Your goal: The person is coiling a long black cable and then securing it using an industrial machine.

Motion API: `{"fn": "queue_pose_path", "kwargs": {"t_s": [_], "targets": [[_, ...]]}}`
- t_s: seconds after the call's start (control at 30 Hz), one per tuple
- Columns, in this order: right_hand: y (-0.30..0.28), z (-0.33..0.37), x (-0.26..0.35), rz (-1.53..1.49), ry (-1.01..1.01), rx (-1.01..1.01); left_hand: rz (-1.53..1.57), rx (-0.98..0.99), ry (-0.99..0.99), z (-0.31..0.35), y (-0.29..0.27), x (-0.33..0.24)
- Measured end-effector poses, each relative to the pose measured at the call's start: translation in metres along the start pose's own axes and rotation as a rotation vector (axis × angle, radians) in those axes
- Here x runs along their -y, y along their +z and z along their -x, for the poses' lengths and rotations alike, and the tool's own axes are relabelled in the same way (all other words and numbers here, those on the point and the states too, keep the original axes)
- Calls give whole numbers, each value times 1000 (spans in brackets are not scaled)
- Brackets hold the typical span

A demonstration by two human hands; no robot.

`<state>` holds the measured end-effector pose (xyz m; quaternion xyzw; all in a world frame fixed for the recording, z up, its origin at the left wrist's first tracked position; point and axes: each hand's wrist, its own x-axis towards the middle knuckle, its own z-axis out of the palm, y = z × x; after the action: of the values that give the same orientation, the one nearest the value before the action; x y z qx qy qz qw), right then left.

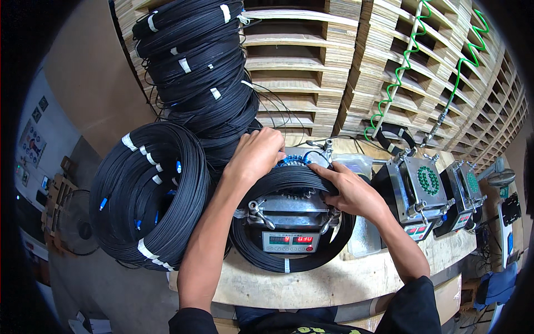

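A black cable coil hangs around a metal machine with a red and green digital display, its lower loop resting on the table. Small blue fibre connectors stand in a row along the machine's far edge. My left hand reaches over the coil's left side, fingers bent and closed at the connectors; its fingertips are partly hidden. From the right, my right hand grips the coil, thumb beneath and fingers on top, with the index finger pointing at the row's right end.
A wide coil of black cable with white tape bands stands at my left. Behind it rises a tall stack of coils. Two similar machines sit to the right on the wooden table. Stacked pallets and green spiral hoses are behind.
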<state>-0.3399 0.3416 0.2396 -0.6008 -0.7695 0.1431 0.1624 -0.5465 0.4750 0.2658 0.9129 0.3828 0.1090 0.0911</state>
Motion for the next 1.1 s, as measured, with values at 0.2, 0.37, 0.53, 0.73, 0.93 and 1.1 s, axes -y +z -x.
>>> {"fn": "queue_pose_path", "kwargs": {"t_s": [0.2, 0.37, 0.53, 0.73, 0.93, 1.1], "targets": [[1, -6, -9, -38, -27, 27, -105, -70, 73, -7, 1, -3], [2, -5, -6, -80, 2, 16, -138, -51, 70, -11, 6, -2], [1, -3, -2, -80, 19, -3, -158, -66, 148, -18, 5, -9], [2, 0, -1, -69, 11, -34, -172, -53, 114, -22, 4, -10], [4, 2, 2, -80, 33, -34, -195, 11, 68, -25, 7, -8], [5, 3, -5, -71, 19, -62, -219, -28, 93, -28, 16, -19]]}}
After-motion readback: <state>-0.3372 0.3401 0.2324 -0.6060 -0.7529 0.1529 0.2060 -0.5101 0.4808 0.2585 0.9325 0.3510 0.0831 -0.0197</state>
